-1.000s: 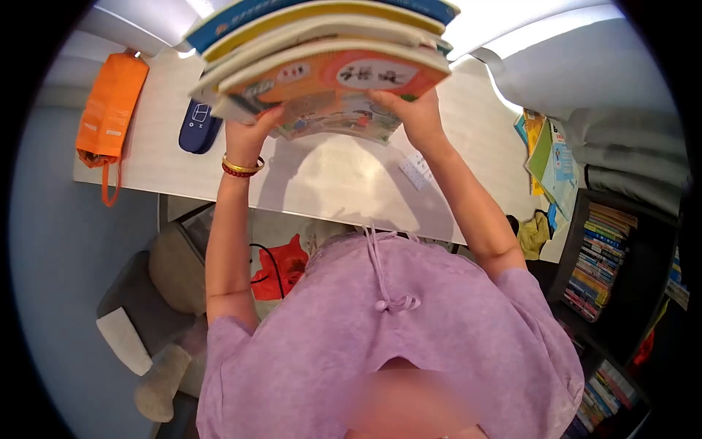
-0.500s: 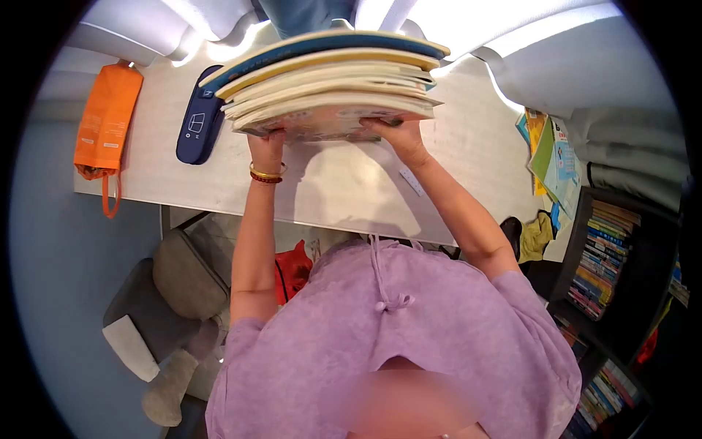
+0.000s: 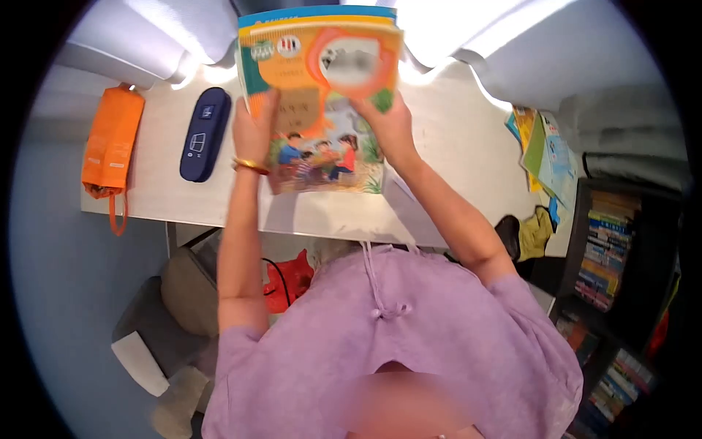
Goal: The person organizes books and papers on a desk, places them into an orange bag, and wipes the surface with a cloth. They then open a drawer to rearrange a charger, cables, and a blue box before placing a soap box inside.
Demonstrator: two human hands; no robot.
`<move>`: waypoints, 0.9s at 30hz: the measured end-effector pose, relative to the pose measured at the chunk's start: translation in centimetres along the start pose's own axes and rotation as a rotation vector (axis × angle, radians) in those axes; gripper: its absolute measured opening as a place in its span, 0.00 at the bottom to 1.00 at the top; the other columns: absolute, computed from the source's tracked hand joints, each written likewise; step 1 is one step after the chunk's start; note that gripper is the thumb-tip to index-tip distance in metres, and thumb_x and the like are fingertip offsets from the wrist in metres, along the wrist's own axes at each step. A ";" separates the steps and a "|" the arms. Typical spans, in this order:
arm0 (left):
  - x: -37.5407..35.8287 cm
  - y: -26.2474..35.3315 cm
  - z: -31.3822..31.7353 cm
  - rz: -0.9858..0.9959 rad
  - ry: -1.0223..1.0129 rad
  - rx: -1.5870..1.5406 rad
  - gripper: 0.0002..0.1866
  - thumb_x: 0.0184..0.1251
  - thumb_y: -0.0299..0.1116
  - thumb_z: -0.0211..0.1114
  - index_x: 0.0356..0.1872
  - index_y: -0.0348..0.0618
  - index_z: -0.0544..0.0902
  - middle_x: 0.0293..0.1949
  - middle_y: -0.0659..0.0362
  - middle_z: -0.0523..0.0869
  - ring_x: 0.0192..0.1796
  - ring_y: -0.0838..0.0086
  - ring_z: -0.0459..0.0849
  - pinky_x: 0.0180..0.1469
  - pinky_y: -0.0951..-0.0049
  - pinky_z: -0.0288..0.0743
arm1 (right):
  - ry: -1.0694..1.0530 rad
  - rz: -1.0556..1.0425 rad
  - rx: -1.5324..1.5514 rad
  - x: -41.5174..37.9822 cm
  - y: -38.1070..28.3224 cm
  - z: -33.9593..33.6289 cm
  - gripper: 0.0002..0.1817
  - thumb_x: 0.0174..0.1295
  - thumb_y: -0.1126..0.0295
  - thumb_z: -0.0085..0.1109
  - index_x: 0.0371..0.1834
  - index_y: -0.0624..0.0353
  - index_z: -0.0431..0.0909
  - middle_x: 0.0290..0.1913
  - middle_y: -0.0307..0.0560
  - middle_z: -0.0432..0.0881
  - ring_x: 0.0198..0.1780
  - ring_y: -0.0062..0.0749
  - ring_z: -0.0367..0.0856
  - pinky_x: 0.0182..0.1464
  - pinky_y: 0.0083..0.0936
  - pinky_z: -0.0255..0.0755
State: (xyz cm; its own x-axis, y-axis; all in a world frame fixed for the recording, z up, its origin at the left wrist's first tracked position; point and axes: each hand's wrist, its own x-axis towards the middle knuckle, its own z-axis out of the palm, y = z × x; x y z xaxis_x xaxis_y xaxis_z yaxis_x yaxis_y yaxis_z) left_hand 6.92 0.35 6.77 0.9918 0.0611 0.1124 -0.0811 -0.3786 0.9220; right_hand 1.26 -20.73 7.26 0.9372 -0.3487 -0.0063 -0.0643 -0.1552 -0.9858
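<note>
A stack of books (image 3: 325, 157) is held up over the table, its top cover orange with a drawing of children. Edges of blue and yellow covers show behind it at the top. My left hand (image 3: 254, 124) grips the left side, thumb on the cover, and a gold bracelet circles that wrist. On the right side my right hand (image 3: 387, 124) clasps the stack, its thumb also on the cover. The fingers behind the books are hidden. Left of the stack lies a dark blue case (image 3: 205, 135) with white markings.
An orange pouch (image 3: 113, 143) with a loop lies at the white table's (image 3: 461, 154) left end. Several booklets (image 3: 548, 157) lie at the right end. Right of the table stands a dark bookshelf (image 3: 578, 238); curtains hang behind. A red bag (image 3: 292, 282) is below the table's front edge.
The stack has tipped from showing its page edges to showing its front cover toward me. Both hands still hold its sides. The view has shifted slightly.
</note>
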 end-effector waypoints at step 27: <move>-9.9 1.6 11.2 0.203 -0.626 0.074 0.12 0.56 0.34 0.63 0.38 0.38 0.79 0.29 0.55 0.82 0.29 0.68 0.81 0.33 0.72 0.73 | -0.116 0.539 -0.025 -8.4 12.0 -12.6 0.10 0.50 0.69 0.62 0.34 0.57 0.74 0.29 0.36 0.77 0.32 0.20 0.74 0.31 0.19 0.68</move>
State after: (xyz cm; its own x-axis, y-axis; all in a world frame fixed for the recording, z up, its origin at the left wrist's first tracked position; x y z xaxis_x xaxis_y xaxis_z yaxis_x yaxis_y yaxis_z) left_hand -1.90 -11.18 2.99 0.8297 -0.5577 0.0243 -0.2874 -0.3895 0.8750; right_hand -11.68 -31.31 -2.38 0.8007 -0.2815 -0.5288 -0.5525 -0.0056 -0.8335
